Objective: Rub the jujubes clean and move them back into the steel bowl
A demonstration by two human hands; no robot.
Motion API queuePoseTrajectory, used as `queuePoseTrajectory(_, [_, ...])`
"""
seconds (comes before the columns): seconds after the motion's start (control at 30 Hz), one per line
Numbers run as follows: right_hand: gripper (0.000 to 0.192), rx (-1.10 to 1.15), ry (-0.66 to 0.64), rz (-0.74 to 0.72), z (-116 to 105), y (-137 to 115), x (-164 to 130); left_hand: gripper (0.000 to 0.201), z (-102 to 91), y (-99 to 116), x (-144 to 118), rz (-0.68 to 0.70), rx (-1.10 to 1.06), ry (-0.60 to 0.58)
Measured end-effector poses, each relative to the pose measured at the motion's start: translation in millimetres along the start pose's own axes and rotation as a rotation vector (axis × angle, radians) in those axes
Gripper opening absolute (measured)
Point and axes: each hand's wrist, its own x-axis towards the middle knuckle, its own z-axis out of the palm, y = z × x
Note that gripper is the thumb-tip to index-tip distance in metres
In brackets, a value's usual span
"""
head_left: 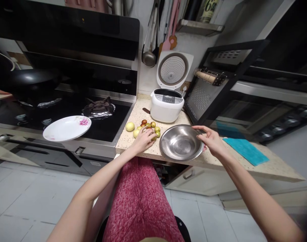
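A cluster of small green and brown fruits point(150, 127) lies on the speckled counter point(133, 117) in front of a white rice cooker. My left hand point(143, 139) rests over the near side of the cluster, fingers curled around a few fruits. A shiny steel bowl point(181, 143), with nothing in it, sits at the counter's front edge. My right hand point(211, 138) grips the bowl's right rim with thumb and fingers.
The rice cooker point(166, 104) stands with its lid up. A white flowered plate point(67, 128) overhangs the black gas stove point(68, 111) on the left. A blue cloth point(245, 149) lies on the counter at right, beside an open dark rack door point(214, 84).
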Motion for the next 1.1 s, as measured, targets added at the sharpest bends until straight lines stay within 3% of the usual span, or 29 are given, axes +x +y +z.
queuePoseTrajectory(0.23, [0.066, 0.139, -0.107, 0.132, 4.5, 43.1, -8.4, 0.032, 7.0, -4.3, -3.1, -0.067, -0.022, 0.032])
queuePoseTrajectory(0.43, [0.070, 0.218, -0.238, 0.087, 16.7, 56.9, -5.6, 0.042, 11.3, -9.0, -7.7, -0.076, -0.038, 0.101])
queuePoseTrajectory(0.63, [0.078, 0.244, -0.373, 0.017, 38.6, 63.5, 2.0, 0.032, 3.6, -8.6, -8.0, -0.078, -0.113, 0.394])
queuePoseTrajectory(0.73, [0.078, 0.130, -0.436, -0.042, 43.0, 58.6, 10.6, 0.028, -2.5, -6.4, -7.2, -0.113, -0.147, 0.539])
queuePoseTrajectory(0.8, [0.073, -0.053, -0.378, -0.132, 44.2, 50.0, 20.9, 0.027, -5.7, -5.2, -6.9, -0.111, -0.161, 0.603])
queuePoseTrajectory(0.93, [0.049, -0.377, -0.016, -0.480, 59.3, 21.2, 47.9, 0.027, -9.0, -3.9, -8.1, -0.071, -0.166, 0.643])
queuePoseTrajectory(1.0, [0.037, -0.359, -0.054, -0.679, 76.7, 4.6, 58.8, 0.028, -9.4, -3.4, -9.4, -0.025, -0.157, 0.647])
queuePoseTrajectory(1.1, [0.030, -0.292, -0.272, -0.954, 107.1, -15.3, 67.9, 0.031, -10.2, -2.5, -11.6, 0.062, -0.147, 0.660])
